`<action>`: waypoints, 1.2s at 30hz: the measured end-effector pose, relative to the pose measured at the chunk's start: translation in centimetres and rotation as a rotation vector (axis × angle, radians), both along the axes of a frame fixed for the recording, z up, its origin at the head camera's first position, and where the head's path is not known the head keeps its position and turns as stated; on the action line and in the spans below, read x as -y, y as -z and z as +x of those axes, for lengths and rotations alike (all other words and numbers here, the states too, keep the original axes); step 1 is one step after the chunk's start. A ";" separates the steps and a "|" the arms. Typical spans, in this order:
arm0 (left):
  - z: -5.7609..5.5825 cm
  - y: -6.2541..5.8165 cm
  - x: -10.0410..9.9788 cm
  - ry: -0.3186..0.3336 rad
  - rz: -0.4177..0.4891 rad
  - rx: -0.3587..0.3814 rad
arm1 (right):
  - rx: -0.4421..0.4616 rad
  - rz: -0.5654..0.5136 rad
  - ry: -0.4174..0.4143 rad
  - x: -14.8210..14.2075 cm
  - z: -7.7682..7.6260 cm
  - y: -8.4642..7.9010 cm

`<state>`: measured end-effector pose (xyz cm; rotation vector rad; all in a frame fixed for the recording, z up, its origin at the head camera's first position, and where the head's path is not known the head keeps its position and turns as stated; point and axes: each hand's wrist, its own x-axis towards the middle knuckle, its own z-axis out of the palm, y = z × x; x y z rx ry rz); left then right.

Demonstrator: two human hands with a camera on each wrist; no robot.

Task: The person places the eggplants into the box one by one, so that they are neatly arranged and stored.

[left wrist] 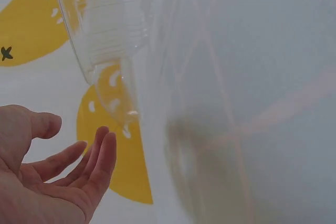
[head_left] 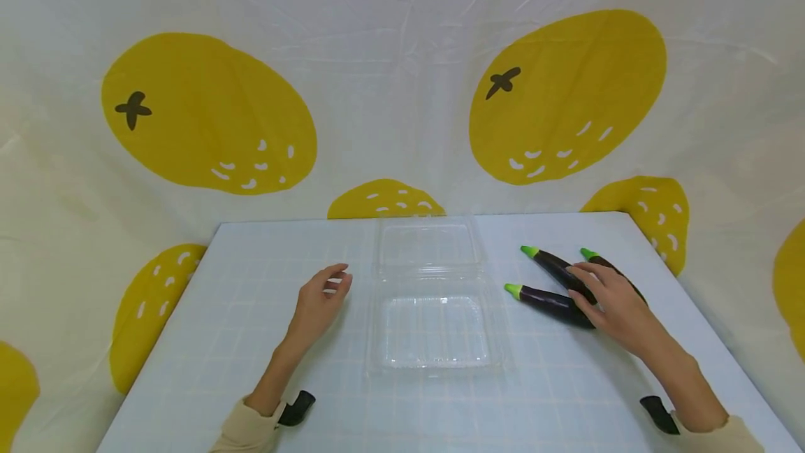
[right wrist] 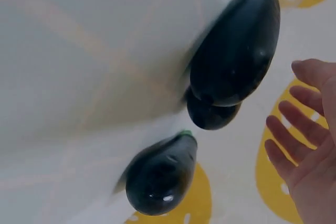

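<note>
Three dark purple eggplants with green stem ends lie on the right of the table: a near one, a middle one and a far right one. Over them hovers my right hand; its fingers are relaxed and apart from the eggplants in the right wrist view. A clear plastic clamshell box lies with its lid folded back, nothing inside. Left of the box, my left hand is held above the table, fingers loosely bent and holding nothing.
The table has a pale checked cover. Behind it hangs a white cloth printed with large yellow fruit. A black strap end shows at the left wrist, another at the right.
</note>
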<state>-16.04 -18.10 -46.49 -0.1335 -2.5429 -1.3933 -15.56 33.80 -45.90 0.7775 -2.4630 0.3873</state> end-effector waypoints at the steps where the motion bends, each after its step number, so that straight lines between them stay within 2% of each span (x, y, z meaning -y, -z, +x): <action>1: 0.0 0.0 -0.2 0.008 0.015 0.010 | 0.010 0.005 0.006 0.1 0.1 0.1; 5: 0.3 -0.2 -0.8 0.048 0.087 0.051 | 0.055 0.023 0.019 0.6 0.4 0.5; 10: 0.7 -0.3 -1.3 0.094 0.163 0.125 | 0.071 0.023 -0.020 1.0 0.7 0.9; 12: 0.9 -0.4 -1.5 0.098 0.175 0.161 | 0.071 0.026 -0.036 1.1 0.7 1.0; 15: 1.0 -0.4 -1.7 0.106 0.201 0.209 | 0.093 0.050 -0.016 1.4 0.9 1.1; 21: 1.0 -0.1 -1.9 0.141 0.267 0.271 | 0.122 0.053 -0.028 1.8 1.3 1.1; 30: 1.3 0.0 -2.1 0.169 0.320 0.286 | 0.055 0.046 -0.128 1.6 1.1 1.8; 36: 1.3 0.1 -2.2 0.194 0.334 0.277 | 0.102 0.065 -0.081 1.6 1.3 2.0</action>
